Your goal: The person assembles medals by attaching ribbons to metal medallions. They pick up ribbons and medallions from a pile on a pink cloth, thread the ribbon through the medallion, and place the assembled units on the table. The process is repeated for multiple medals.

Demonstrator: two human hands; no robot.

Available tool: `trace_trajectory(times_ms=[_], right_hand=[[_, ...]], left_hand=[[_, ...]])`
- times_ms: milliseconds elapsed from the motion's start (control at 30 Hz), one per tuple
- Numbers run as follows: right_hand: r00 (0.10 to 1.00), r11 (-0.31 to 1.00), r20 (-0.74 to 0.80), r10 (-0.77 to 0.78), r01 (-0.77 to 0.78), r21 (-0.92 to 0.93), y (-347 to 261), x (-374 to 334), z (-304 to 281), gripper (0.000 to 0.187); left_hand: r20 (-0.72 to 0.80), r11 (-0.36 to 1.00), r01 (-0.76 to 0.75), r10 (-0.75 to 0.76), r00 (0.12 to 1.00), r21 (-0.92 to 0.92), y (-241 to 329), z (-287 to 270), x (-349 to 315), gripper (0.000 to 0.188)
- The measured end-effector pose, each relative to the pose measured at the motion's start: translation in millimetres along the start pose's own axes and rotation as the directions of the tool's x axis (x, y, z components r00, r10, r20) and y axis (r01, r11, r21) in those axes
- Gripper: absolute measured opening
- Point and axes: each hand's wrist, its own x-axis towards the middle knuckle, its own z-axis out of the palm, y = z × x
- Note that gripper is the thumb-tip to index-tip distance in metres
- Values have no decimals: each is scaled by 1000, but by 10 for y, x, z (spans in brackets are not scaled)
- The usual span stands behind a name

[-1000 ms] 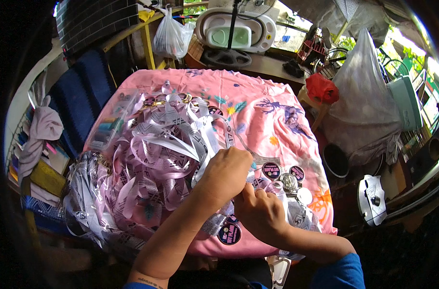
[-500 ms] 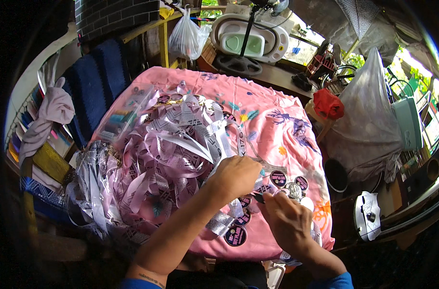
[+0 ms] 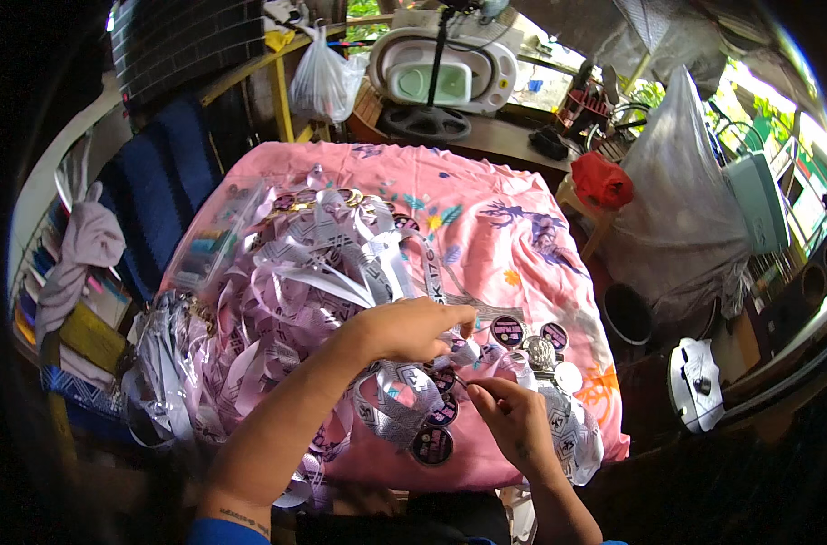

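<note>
Over the middle of the pink-covered table, my left hand [image 3: 422, 329] is closed on a pale patterned ribbon [image 3: 468, 351]. Just right of it and nearer to me, my right hand [image 3: 511, 420] pinches a thin dark tool [image 3: 463, 382] whose kind is too small to make out. A loop of silvery ribbon [image 3: 397, 400] hangs below my left hand. Between the hands and the front edge lie round dark medal discs with pink print [image 3: 432, 446]. Past my right fingers sit a silver medal [image 3: 540, 352] and a plain white disc [image 3: 568, 378].
A big tangle of lilac and silver ribbons [image 3: 286, 309] covers the table's left half. Behind it stands a clear plastic box [image 3: 209, 245] with thread spools. A blue-covered chair [image 3: 163, 182] is at left; a red bag [image 3: 601, 181] is beyond the right edge.
My hands have drawn apart a little, the right one moving lower and nearer to me. More of the ribbon between them shows. The whole view has shifted slightly.
</note>
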Motion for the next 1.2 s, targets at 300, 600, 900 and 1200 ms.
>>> trace_trajectory(times_ms=[300, 600, 900, 1200], right_hand=[[986, 848, 153, 61, -132, 513, 329, 176, 255, 38], [994, 949, 87, 63, -86, 302, 297, 207, 297, 38], [998, 960, -67, 16, 3, 279, 310, 205, 423, 34], [994, 991, -111, -14, 29, 133, 221, 163, 366, 31]], left_hand=[[111, 969, 99, -76, 991, -226, 9, -41, -97, 19], [95, 958, 188, -170, 981, -217, 66, -61, -108, 23], [83, 929, 242, -228, 970, -279, 134, -49, -69, 25], [72, 932, 243, -233, 970, -268, 124, -32, -73, 24]])
